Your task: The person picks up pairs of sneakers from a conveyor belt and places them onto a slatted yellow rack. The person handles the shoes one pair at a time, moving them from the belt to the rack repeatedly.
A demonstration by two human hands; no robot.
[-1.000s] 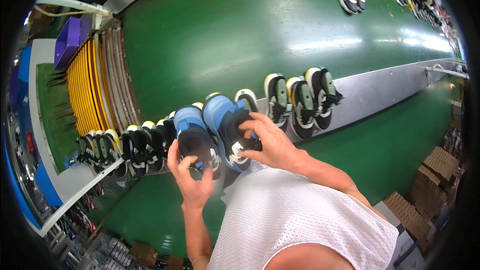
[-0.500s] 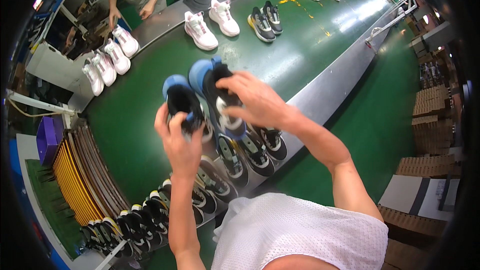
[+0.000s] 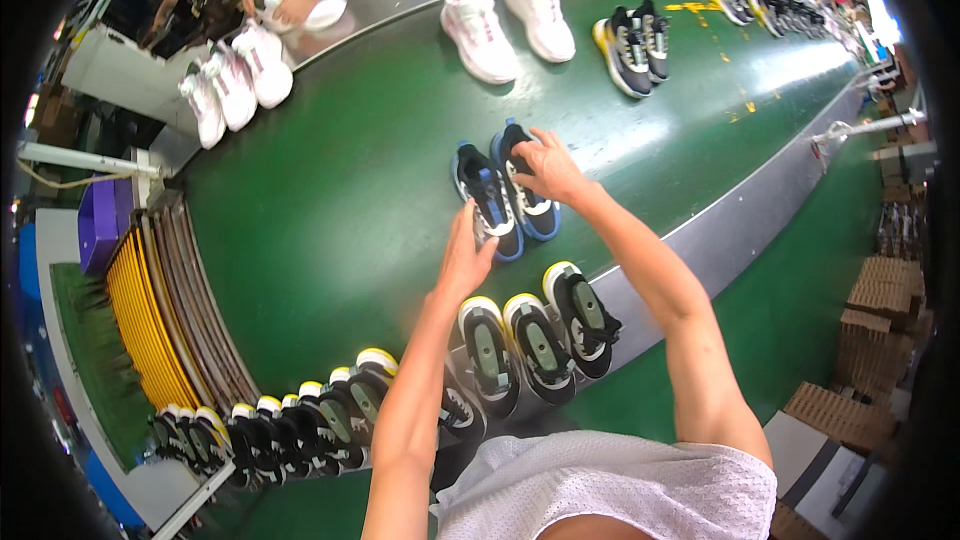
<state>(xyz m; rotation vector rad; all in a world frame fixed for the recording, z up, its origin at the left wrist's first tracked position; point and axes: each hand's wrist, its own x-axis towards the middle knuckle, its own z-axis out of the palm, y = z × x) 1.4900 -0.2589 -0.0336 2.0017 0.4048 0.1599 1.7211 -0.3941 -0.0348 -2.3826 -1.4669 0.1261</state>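
A pair of blue-and-black shoes (image 3: 487,202) sits side by side over the open green bench (image 3: 330,200), toes toward the person, beyond the near row of black-and-grey shoes (image 3: 490,350). The left hand (image 3: 464,260) lies along the outer side of the left shoe, thumb near its toe; the right hand (image 3: 552,170) has its fingers at the collar of the right one. Whether either grip is clamped or merely resting cannot be told, nor whether the soles bear fully on the surface. The likeliest trouble is at that collar: fingertips caught inside it could drag or tip the right shoe when the hand lifts. Uneven pressure from the two sides might knock the pair together or skew it. The left forearm (image 3: 412,410) also crosses the near row; a low sweep could nudge a shoe off the metal edge (image 3: 740,210).
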